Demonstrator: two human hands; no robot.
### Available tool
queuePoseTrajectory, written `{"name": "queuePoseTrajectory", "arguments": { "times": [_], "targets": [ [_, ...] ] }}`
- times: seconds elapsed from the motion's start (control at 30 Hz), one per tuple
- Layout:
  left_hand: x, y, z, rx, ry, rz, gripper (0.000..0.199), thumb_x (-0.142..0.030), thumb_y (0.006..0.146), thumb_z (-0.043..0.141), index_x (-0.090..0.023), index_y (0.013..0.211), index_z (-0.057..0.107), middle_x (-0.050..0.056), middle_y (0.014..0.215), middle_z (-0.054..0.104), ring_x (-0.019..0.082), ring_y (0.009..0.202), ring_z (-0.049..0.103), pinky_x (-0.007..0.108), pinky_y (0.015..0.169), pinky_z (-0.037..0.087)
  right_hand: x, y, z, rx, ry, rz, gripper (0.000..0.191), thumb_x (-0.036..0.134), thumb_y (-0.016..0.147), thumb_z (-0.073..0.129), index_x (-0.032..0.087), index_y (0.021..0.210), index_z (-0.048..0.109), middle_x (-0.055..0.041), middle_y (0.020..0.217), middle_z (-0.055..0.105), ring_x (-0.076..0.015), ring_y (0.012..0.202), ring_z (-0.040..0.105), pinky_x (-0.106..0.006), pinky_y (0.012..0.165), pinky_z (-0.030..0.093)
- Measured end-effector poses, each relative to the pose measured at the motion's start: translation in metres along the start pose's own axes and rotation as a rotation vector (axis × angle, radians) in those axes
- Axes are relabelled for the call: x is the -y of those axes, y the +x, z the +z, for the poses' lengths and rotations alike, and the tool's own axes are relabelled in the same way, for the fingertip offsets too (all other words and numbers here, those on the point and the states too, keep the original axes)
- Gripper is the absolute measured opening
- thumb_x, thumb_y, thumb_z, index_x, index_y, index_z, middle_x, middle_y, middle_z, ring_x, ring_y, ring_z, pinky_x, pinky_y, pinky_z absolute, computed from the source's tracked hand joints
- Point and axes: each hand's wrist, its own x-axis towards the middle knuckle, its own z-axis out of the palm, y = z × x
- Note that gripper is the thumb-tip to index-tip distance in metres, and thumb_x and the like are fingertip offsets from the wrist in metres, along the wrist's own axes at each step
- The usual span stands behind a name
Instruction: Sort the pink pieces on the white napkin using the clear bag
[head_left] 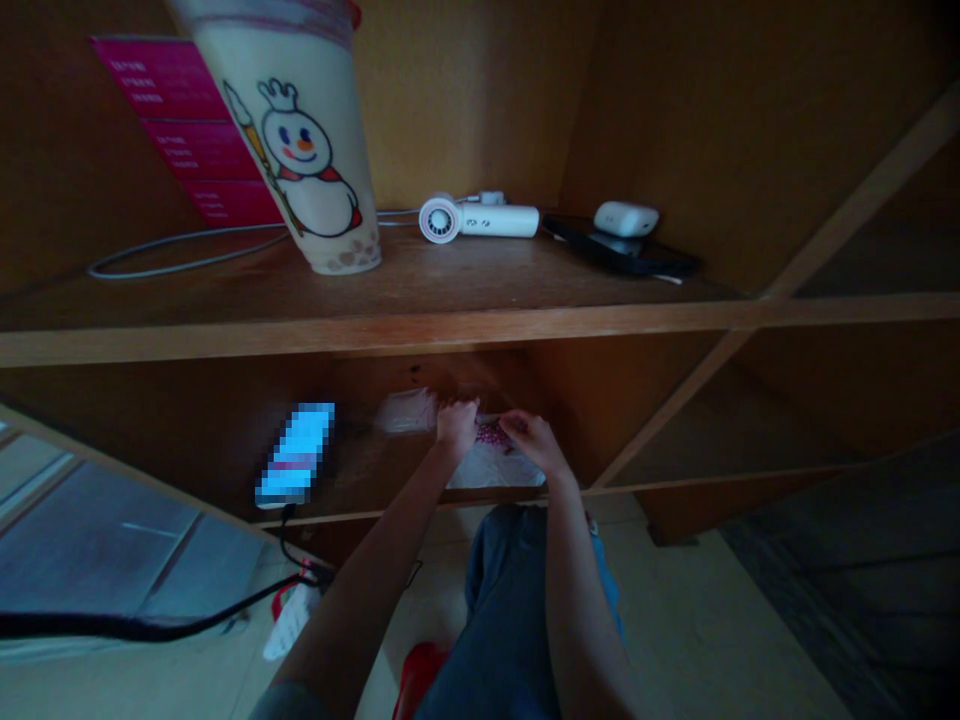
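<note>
- Wooden shelving is filling most of the frame; a drink cup is standing at upper left, and a small fan is lying at upper centre.
- Below, a clear packet is resting just beside the left hand, toward the left of the frame.
- Small slips could be coming from the dim light and the cramped lower shelf: the patterned item might be sliding out of the fingers, or the thin plastic sheet might be snagging and dropping over the shelf's front edge.
- At lower centre, a pink patterned item is lying between the two hands, above the plastic sheet.
- Its left side is meeting the left hand, whose fingers are curling in; the right hand is bending its fingers narrowly at the other side. Whether either is truly gripping it, one cannot tell.
</note>
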Motion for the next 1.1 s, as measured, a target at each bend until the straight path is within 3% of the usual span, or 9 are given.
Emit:
{"name": "queuePoseTrajectory", "arguments": {
  "times": [0.13, 0.23, 0.3, 0.43, 0.53, 0.63, 0.73, 1.0, 1.1],
  "targets": [
    [0.002, -0.003, -0.005, -0.203, -0.296, -0.022, 0.025, -0.012, 0.078, 0.047, -0.023, 0.094, 0.063, 0.007, 0.089, 0.067, 0.021, 0.09, 0.061, 0.035, 0.083, 0.044, -0.003, 0.002, 0.0, -0.049, -0.005, 0.009, 0.021, 0.034, 0.079, 0.052, 0.02, 0.085, 0.066, -0.0042, 0.082, 0.069, -0.0176, 0.074, 0.063, -0.026, 0.065, 0.044],
    [-0.001, -0.002, -0.011, -0.341, -0.717, 0.017, 0.019, -0.016, 0.076, 0.052, -0.023, 0.092, 0.061, 0.004, 0.085, 0.067, 0.017, 0.083, 0.062, 0.031, 0.079, 0.045, -0.007, 0.005, 0.002, -0.154, 0.022, 0.03, 0.023, 0.035, 0.078, 0.053, 0.019, 0.09, 0.065, -0.0057, 0.085, 0.069, -0.0172, 0.071, 0.062, -0.027, 0.065, 0.044],
    [-0.006, 0.001, -0.014, -0.388, -1.065, -0.03, 0.018, -0.017, 0.071, 0.057, -0.021, 0.089, 0.06, 0.002, 0.077, 0.065, 0.015, 0.075, 0.062, 0.027, 0.073, 0.047, -0.009, 0.007, 0.003, -0.24, 0.095, 0.03, 0.029, 0.038, 0.078, 0.053, 0.018, 0.095, 0.064, -0.0073, 0.089, 0.068, -0.0174, 0.072, 0.061, -0.028, 0.066, 0.044],
    [-0.017, 0.003, -0.02, -0.382, -1.713, -0.214, 0.018, -0.016, 0.063, 0.059, -0.018, 0.081, 0.059, 0.0, 0.076, 0.062, 0.012, 0.069, 0.06, 0.025, 0.067, 0.048, -0.005, 0.009, 0.003, -0.321, 0.365, 0.072, 0.038, 0.046, 0.078, 0.051, 0.016, 0.097, 0.064, -0.0085, 0.092, 0.067, -0.0182, 0.081, 0.06, -0.029, 0.07, 0.044],
    [-0.022, 0.0, -0.023, -0.293, -1.966, -0.316, 0.017, -0.013, 0.058, 0.059, -0.017, 0.075, 0.057, -0.001, 0.074, 0.061, 0.011, 0.066, 0.06, 0.024, 0.065, 0.048, 0.003, 0.006, -0.001, -0.285, 0.495, 0.142, 0.039, 0.05, 0.077, 0.051, 0.017, 0.092, 0.066, -0.0071, 0.088, 0.067, -0.017, 0.075, 0.059, -0.026, 0.064, 0.043],
    [-0.023, -0.004, -0.023, -0.221, -2.039, -0.412, 0.017, -0.013, 0.059, 0.058, -0.016, 0.076, 0.056, -0.001, 0.068, 0.06, 0.01, 0.061, 0.059, 0.023, 0.062, 0.047, 0.009, 0.003, -0.004, -0.261, 0.57, 0.168, 0.037, 0.049, 0.074, 0.055, 0.018, 0.09, 0.066, -0.0055, 0.085, 0.067, -0.0143, 0.068, 0.057, -0.024, 0.057, 0.04],
    [-0.021, -0.008, -0.022, -0.259, -2.002, -0.423, 0.018, -0.015, 0.063, 0.056, -0.017, 0.082, 0.055, 0.0, 0.072, 0.061, 0.009, 0.062, 0.059, 0.022, 0.062, 0.047, 0.01, 0.001, -0.006, -0.233, 0.602, 0.193, 0.039, 0.049, 0.072, 0.057, 0.019, 0.097, 0.065, -0.0044, 0.083, 0.066, -0.0125, 0.064, 0.056, -0.023, 0.054, 0.038],
    [-0.023, -0.012, -0.03, -0.337, -1.596, -0.388, 0.025, -0.028, 0.079, 0.046, -0.019, 0.101, 0.051, 0.007, 0.103, 0.063, 0.012, 0.08, 0.063, 0.022, 0.065, 0.05, 0.004, 0.0, -0.001, -0.079, 0.631, 0.286, 0.04, 0.05, 0.07, 0.057, 0.018, 0.094, 0.065, -0.0061, 0.081, 0.067, -0.014, 0.061, 0.056, -0.023, 0.05, 0.039],
    [-0.025, -0.012, -0.032, -0.333, -1.575, -0.388, 0.025, -0.028, 0.08, 0.045, -0.019, 0.104, 0.051, 0.007, 0.104, 0.062, 0.012, 0.08, 0.064, 0.022, 0.064, 0.05, 0.001, 0.001, 0.001, -0.06, 0.639, 0.275, 0.035, 0.05, 0.069, 0.058, 0.017, 0.081, 0.065, -0.0034, 0.069, 0.065, -0.0105, 0.051, 0.049, -0.021, 0.046, 0.034]
  ]
}}
